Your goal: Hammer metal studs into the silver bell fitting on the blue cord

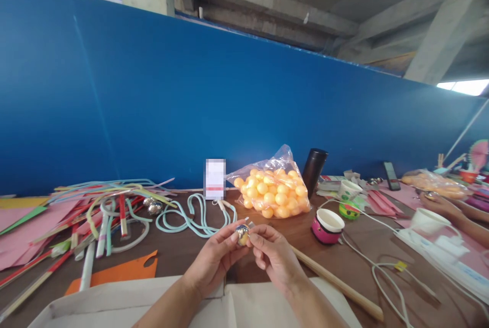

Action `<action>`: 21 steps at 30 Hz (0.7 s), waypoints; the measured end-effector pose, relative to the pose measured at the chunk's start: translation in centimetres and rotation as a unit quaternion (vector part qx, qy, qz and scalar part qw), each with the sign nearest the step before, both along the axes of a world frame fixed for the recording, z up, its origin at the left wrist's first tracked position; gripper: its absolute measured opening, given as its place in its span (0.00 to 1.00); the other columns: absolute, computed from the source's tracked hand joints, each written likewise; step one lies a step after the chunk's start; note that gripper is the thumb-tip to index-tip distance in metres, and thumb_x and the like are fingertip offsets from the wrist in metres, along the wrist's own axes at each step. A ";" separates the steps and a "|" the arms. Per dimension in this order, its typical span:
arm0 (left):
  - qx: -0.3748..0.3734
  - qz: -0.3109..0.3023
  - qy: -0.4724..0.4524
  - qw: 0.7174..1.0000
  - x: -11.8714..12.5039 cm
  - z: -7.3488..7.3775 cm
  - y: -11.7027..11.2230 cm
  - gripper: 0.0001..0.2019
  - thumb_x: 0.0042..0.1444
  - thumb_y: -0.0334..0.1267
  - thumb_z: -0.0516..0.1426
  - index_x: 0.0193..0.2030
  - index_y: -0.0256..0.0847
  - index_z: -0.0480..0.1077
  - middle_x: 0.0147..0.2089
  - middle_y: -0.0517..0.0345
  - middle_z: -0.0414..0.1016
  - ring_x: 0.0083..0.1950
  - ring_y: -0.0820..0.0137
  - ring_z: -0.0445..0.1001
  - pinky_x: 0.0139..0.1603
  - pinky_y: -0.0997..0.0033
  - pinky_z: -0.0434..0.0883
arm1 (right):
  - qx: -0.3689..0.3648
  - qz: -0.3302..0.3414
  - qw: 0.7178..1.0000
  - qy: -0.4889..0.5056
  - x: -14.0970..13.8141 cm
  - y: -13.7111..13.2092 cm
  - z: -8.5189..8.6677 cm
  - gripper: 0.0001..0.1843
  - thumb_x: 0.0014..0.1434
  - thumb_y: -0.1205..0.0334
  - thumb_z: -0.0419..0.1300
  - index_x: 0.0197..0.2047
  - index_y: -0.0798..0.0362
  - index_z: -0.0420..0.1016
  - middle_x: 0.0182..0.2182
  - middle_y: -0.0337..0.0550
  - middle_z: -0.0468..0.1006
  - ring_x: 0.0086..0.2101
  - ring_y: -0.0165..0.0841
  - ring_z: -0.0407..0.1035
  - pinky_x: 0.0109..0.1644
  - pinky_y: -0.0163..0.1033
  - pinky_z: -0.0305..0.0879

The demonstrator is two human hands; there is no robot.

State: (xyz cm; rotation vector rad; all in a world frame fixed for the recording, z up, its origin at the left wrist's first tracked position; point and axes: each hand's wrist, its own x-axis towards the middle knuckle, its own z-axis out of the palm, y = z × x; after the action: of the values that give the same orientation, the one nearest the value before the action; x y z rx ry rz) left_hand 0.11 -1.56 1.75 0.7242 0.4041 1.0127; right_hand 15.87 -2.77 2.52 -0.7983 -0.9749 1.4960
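Between my fingertips, above the table's front middle, is a small shiny silver ball [242,235] with a yellowish patch. My left hand [218,255] pinches it from the left, fingers closed around its side. From the right, the thumb and forefinger of my right hand [275,255] are pressed together at its edge. Just beyond the hands lies a clear plastic bag [273,193] filled with orange-yellow balls. A light-blue lanyard [200,223] is coiled behind my left hand, with a white badge [215,178] at its end. More silver balls [155,207] rest to the left.
Coloured strips and tubes [110,216] are heaped left, beside pink paper [42,226] and an orange sheet [114,273]. Right are a wooden stick [338,284], a pink-banded cup [327,226], a black bottle [315,170], white cables [372,256] and another person's hand [439,206].
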 end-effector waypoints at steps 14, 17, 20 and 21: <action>0.016 0.004 0.007 1.000 0.1 0.1 -0.2 0.20 0.54 0.33 0.59 0.54 0.38 0.69 0.53 0.48 0.73 0.48 0.68 0.74 0.55 0.68 0.65 | 0.007 -0.011 1.000 -0.011 0.2 -0.1 -0.1 0.10 0.49 0.59 0.68 0.30 0.54 0.74 0.24 0.39 0.75 0.18 0.21 0.54 0.18 0.28 0.46; 0.016 0.005 0.007 1.000 0.1 0.0 -0.2 0.20 0.53 0.34 0.60 0.55 0.39 0.69 0.53 0.48 0.74 0.49 0.67 0.73 0.56 0.67 0.64 | 0.007 -0.013 1.000 -0.016 0.3 -0.1 -0.1 0.10 0.48 0.58 0.68 0.31 0.54 0.74 0.24 0.39 0.75 0.17 0.21 0.54 0.18 0.28 0.46; 0.014 0.001 0.009 1.000 0.0 0.0 -0.1 0.21 0.53 0.33 0.59 0.55 0.39 0.68 0.52 0.48 0.74 0.49 0.68 0.73 0.56 0.67 0.64 | 0.011 -0.011 1.000 -0.023 0.3 -0.1 0.0 0.10 0.48 0.58 0.68 0.30 0.54 0.74 0.24 0.38 0.74 0.17 0.20 0.54 0.18 0.28 0.45; 0.014 0.000 0.009 1.000 0.0 0.0 -0.1 0.21 0.54 0.32 0.59 0.55 0.39 0.68 0.52 0.48 0.74 0.48 0.69 0.73 0.56 0.67 0.64 | 0.015 -0.010 0.999 -0.027 0.3 -0.1 0.0 0.10 0.48 0.58 0.68 0.30 0.54 0.74 0.24 0.38 0.75 0.17 0.20 0.54 0.18 0.28 0.45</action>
State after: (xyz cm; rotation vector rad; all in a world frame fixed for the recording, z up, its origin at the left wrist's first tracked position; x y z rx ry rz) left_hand 0.07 -1.70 1.78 0.7588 0.4072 1.0131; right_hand 16.20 -2.83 2.56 -0.8288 -1.0241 1.4462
